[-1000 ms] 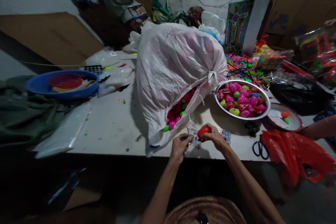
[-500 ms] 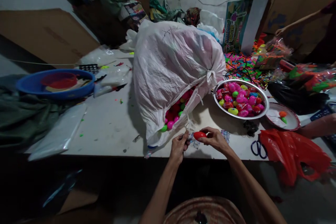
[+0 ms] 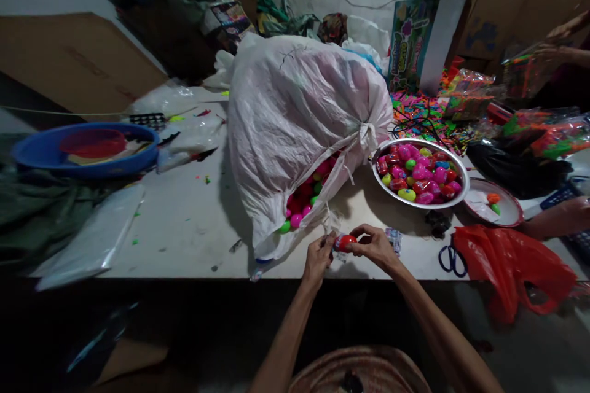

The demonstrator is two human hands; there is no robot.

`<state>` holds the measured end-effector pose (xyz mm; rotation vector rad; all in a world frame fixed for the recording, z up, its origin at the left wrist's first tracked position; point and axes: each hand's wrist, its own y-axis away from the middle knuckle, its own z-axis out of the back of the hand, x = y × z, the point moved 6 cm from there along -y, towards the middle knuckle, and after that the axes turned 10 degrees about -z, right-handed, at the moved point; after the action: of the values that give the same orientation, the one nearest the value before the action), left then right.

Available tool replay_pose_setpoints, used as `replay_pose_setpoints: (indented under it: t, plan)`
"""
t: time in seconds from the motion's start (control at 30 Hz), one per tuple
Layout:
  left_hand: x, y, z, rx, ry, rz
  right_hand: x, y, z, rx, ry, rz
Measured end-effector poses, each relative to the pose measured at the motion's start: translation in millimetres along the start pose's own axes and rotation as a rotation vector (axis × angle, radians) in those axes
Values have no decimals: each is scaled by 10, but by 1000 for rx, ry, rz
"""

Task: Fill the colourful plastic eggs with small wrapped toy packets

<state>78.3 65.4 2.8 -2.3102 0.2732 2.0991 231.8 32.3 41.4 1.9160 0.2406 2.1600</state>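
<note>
Near the table's front edge, my right hand (image 3: 377, 247) pinches a red plastic egg (image 3: 349, 242) between thumb and fingers. My left hand (image 3: 318, 258) is closed on a small printed clear plastic sleeve (image 3: 338, 241), which now surrounds the egg's left end. Just behind my hands, a big white woven sack (image 3: 295, 98) lies with its mouth towards me, and pink, red and green plastic eggs (image 3: 295, 220) show in the opening. More printed clear sleeves (image 3: 394, 238) lie flat beside my right hand.
At right stands a metal bowl (image 3: 464, 193) of colourful wrapped eggs. Scissors (image 3: 453, 261), a red plastic bag (image 3: 511, 264) and a plate (image 3: 514, 216) lie further right. A blue basin (image 3: 37, 163) sits at left. Another person's forearm (image 3: 560, 219) reaches in from the right.
The red egg has moved slightly left, and its left end has gone into the sleeve. The view has shifted a little. At far right, another person's hands have risen with a packet.
</note>
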Motion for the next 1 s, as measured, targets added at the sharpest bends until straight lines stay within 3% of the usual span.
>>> replay_pose_setpoints:
  t: [0.07, 0.2, 0.4, 0.53, 0.73, 0.83, 1.0]
  plan:
    - [11, -8, -24, -75, 112, 28, -84, 4, -56, 1, -102, 10]
    - [65, -10, -149, -141, 290, 118, -255, 13, -95, -132, -211, 22]
    - [133, 29, -353, -87, 317, 171, -283, 3, -4, -284, -197, 102]
    - [145, 58, -436, -16, 317, 211, -174, 15, 70, -312, 10, 227]
    - [173, 17, -545, 87, 310, 269, -153, 41, 99, -323, 151, 260]
    - [197, -45, -536, 121, 403, 302, -31, -21, 459, -416, 177, 278]
    - [229, -99, -264, -29, 619, 480, 596, -127, 1905, -895, 457, 283]
